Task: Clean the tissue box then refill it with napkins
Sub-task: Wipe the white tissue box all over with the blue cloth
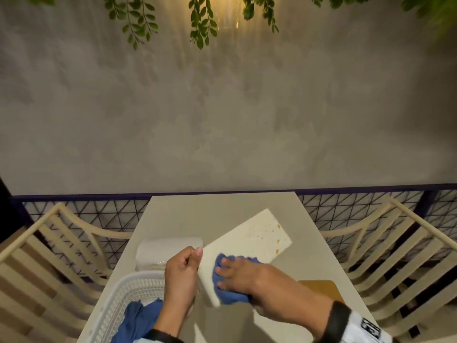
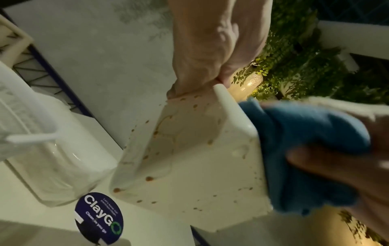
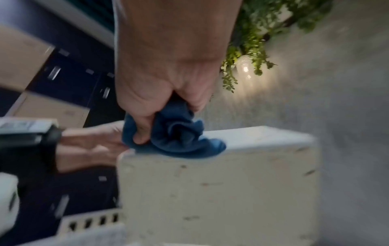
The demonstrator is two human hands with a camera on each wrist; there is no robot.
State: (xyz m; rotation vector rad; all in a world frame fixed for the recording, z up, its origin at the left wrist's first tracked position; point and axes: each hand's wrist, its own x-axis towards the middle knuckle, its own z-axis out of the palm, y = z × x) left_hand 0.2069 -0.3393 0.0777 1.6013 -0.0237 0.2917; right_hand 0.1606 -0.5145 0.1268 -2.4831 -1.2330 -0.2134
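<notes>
Gripping the tilted tissue box (image 1: 243, 240) at its near corner, left hand (image 1: 181, 273), right hand (image 1: 243, 276) fingers bunching blue cloth (image 1: 228, 290) against its face, brown spots inside seen only from left wrist.

Cream tissue box (image 1: 243, 240), brown-spotted, lies tilted on its side beside a wrapped napkin pack (image 1: 165, 251).

Right wrist view blurred; basket (image 1: 118, 303) cut off.
</notes>
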